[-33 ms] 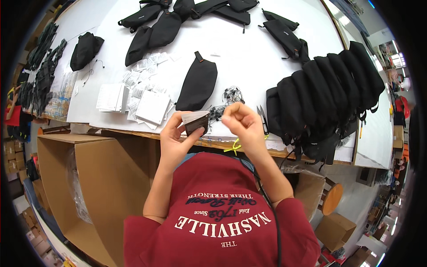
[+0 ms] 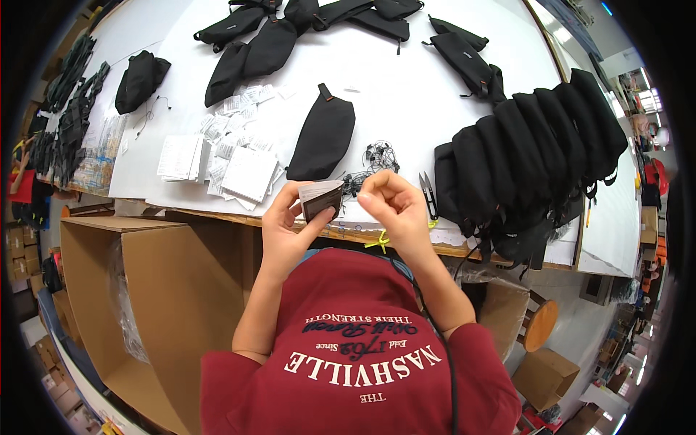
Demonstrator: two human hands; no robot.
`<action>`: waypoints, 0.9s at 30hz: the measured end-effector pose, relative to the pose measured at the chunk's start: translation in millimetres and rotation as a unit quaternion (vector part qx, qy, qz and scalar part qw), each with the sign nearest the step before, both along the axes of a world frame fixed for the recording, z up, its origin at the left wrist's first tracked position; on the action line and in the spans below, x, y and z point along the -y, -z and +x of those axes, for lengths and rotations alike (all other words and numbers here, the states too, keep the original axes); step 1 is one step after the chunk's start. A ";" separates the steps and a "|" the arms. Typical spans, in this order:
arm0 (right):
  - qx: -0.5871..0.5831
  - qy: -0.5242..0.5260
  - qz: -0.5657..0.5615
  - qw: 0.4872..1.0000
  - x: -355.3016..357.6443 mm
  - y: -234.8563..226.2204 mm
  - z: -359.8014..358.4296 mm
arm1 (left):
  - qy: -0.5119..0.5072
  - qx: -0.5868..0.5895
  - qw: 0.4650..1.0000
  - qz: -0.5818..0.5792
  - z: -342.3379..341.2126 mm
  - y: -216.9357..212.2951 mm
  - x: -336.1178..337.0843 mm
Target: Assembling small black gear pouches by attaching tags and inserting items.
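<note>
The step in hand looked like handling one booklet [image 2: 322,197], the next move probably calling for a fine pinch; left of the one black bag [image 2: 323,138] lying apart sat two paper stacks [image 2: 247,175]; by its near end the left hand [image 2: 286,220] held the booklet between thumb and bent fingers; right of it came one cord tangle [image 2: 380,155], the right hand [image 2: 401,208], thumb and forefinger nearly meeting, any hold unclear, and one pair of scissors [image 2: 430,197]

Workshop, worktable [image 2: 406,87], piled bags [image 2: 533,148], cardboard box [image 2: 174,312]

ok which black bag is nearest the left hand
The black bag between the papers and tangled cords, its near end just beyond the left hand; the others lie farther.
</note>
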State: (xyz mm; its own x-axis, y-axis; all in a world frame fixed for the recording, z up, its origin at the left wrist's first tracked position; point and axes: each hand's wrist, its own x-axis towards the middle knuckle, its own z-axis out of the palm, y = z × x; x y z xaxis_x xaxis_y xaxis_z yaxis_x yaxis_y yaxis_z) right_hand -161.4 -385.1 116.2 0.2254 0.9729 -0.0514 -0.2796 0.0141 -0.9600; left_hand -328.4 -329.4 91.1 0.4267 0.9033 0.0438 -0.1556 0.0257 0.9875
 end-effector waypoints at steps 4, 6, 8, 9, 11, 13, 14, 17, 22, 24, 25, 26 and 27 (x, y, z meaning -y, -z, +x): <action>0.152 0.045 0.008 0.987 1.5 -5.6 -5.9 | -0.007 -0.068 0.992 0.102 -0.1 -8.6 2.9; 0.215 0.066 0.011 0.974 0.4 -7.6 -7.0 | -0.028 -0.086 0.987 0.131 0.3 -9.4 5.0; 0.250 0.069 0.023 0.965 -0.5 -8.2 -6.7 | -0.047 -0.104 0.981 0.159 1.3 -11.1 6.1; 0.250 0.070 0.022 0.965 -0.9 -8.1 -6.1 | -0.053 -0.114 0.973 0.192 1.8 -13.0 5.9; 0.235 0.072 0.024 0.969 -1.6 -7.5 -5.6 | -0.059 -0.124 0.965 0.224 2.8 -16.1 5.3; 0.244 0.072 0.022 0.967 -0.6 -10.4 -6.2 | -0.062 -0.128 0.953 0.267 3.5 -17.9 4.1; 0.254 0.073 0.021 0.964 0.6 -11.6 -5.9 | -0.061 -0.128 0.953 0.267 3.3 -17.8 4.5; 0.241 0.042 0.013 0.969 0.1 -8.8 -1.3 | -0.053 -0.123 0.952 0.275 1.4 -16.3 4.8; 0.218 0.024 0.026 0.975 3.5 -7.4 2.7 | -0.039 -0.117 0.958 0.259 -1.5 -14.2 8.9; 0.210 0.022 0.032 0.977 4.1 -7.3 4.7 | -0.008 -0.108 0.965 0.237 -6.0 -13.1 8.3; 0.223 0.021 0.062 0.973 4.9 -5.4 7.2 | 0.022 -0.098 0.971 0.216 -7.3 -12.1 8.7; 0.238 0.019 0.091 0.967 4.8 -3.7 8.8 | 0.019 -0.097 0.972 0.212 -7.5 -16.5 6.8; 0.241 0.015 0.087 0.967 4.9 -2.3 12.0 | 0.016 -0.086 0.968 0.234 -5.4 -29.3 2.0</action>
State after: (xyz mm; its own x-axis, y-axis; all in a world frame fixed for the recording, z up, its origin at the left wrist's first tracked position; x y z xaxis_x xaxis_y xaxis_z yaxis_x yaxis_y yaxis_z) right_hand -149.4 -390.0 118.5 0.2106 0.9499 0.2309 0.2022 0.1888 -0.9610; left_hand -333.8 -331.4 120.4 0.4908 0.7886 0.3704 0.0067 -0.4286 0.9035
